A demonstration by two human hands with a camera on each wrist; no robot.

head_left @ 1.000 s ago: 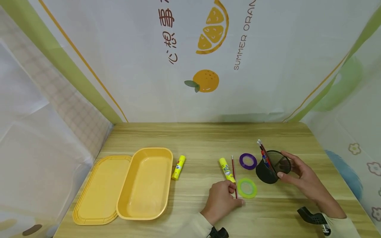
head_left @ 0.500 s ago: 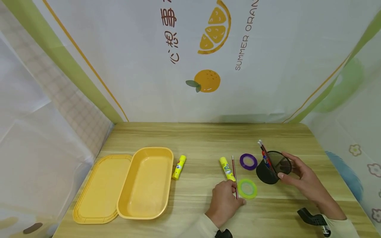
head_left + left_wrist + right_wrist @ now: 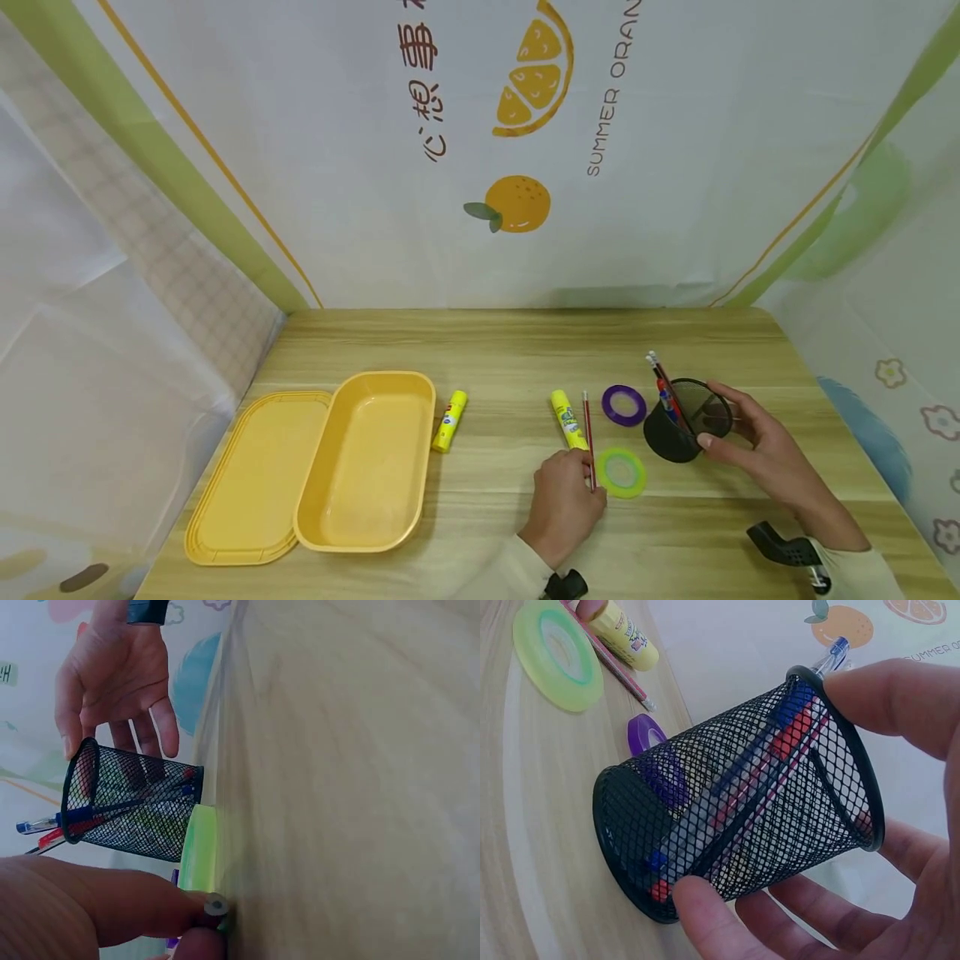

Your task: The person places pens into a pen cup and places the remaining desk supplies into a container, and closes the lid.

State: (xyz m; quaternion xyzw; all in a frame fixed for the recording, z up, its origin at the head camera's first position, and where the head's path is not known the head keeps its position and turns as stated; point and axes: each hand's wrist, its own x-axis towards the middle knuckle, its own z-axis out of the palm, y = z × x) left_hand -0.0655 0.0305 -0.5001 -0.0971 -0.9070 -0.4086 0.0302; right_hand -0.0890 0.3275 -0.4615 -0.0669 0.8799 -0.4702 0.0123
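Observation:
My left hand (image 3: 562, 504) pinches the near end of a dark red pencil (image 3: 588, 429) between thumb and finger. The left wrist view shows the pencil's tip end (image 3: 216, 904) close over the table. Beside the pencil lies a yellow glue stick (image 3: 567, 419), its near end hidden by the hand. My right hand (image 3: 772, 454) holds a black mesh pen cup (image 3: 667, 443) by its rim and side. The cup holds pencils plus a blue pen and a red pen (image 3: 791, 735). Between the hands lie a green tape roll (image 3: 639, 475) and a purple tape roll (image 3: 609, 406).
A yellow plastic box (image 3: 306, 521) stands on the left of the wooden table (image 3: 495, 350), overlapping its flat yellow lid (image 3: 251, 483). Another yellow glue stick (image 3: 450, 421) lies just right of the box. A printed cloth (image 3: 360, 250) hangs behind the table.
My left thumb has come in against the pencil's near end. The right hand and the pen cup hold their place.

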